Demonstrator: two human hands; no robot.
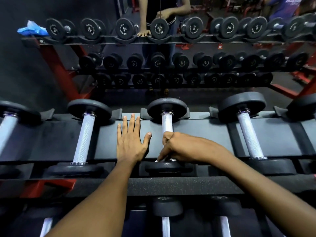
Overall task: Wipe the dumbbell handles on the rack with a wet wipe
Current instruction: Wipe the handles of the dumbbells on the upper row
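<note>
Right hand (172, 147) grips wipe (161, 159) around dumbbell handle (167, 123), left hand (130, 141) flat beside

This is a gym. A tiered rack (213, 134) on red steel legs (56, 65) carries rows of black dumbbells (89, 137) with knurled metal handles. A wall mirror (171, 48) behind it repeats the rack and shows more red exercise frames across a dark floor.
</note>
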